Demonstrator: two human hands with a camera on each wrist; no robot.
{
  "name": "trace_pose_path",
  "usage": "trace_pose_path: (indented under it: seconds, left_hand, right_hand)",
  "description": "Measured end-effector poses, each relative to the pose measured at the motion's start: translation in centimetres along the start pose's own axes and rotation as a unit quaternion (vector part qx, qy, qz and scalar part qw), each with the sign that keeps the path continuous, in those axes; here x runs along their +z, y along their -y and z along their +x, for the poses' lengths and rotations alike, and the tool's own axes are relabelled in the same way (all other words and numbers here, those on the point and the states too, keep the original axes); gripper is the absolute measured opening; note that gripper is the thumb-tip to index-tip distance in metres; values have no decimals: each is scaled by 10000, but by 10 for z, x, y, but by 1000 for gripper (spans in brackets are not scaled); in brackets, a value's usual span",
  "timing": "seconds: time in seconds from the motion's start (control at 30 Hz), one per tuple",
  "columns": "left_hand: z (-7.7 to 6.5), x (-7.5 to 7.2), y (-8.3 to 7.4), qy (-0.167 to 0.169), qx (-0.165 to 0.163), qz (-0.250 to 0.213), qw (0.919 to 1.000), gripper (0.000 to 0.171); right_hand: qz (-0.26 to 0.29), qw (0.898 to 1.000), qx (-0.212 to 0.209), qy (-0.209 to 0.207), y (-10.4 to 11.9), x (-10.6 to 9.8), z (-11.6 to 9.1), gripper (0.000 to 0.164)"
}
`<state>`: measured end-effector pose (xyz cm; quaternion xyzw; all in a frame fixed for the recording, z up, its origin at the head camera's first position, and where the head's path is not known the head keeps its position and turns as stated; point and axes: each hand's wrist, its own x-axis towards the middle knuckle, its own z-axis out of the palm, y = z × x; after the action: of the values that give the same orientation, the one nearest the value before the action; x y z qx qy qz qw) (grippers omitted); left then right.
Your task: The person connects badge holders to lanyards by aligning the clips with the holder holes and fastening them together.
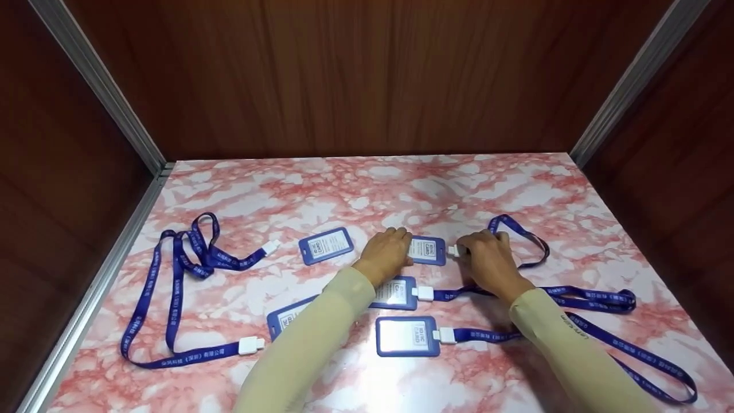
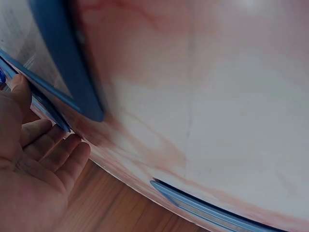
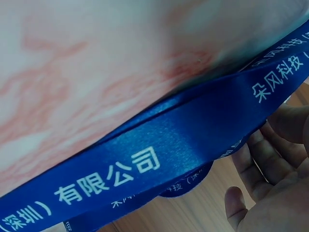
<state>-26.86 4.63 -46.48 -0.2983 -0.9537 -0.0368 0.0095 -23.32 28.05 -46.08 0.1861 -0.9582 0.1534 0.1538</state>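
My left hand (image 1: pixel 387 252) holds a blue-framed ID card holder (image 1: pixel 428 250) by its left part, flat on the table. In the left wrist view, the thumb (image 2: pixel 20 89) lies at one long edge and the fingers at the other. To its right, my right hand (image 1: pixel 487 258) pinches the white clip (image 1: pixel 453 251) of a blue lanyard (image 1: pixel 530 236), close against the holder's slotted end. Whether clip and holder are joined is too small to tell. A printed lanyard strap (image 3: pixel 145 145) crosses the right wrist view in front of the right hand (image 3: pixel 275 183), hiding the clip.
Nearer me lie two card holders with lanyards attached, one (image 1: pixel 414 292) under the left wrist and one (image 1: pixel 407 338) below. Another holder (image 1: pixel 325 245) lies to the left; the left sleeve partly covers one more (image 1: pixel 287 315). Loose lanyards (image 1: pixel 178 304) spread at left. Wooden panels (image 1: pixel 367 74) enclose the table.
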Motion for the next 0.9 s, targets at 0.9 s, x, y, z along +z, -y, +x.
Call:
trace_pose_path:
  seconds: [0.9]
  left_hand:
    - [1, 2, -2, -113, -24, -148, 9998, 46]
  right_hand:
    - [-150, 9992, 110, 355, 2, 2, 7, 13]
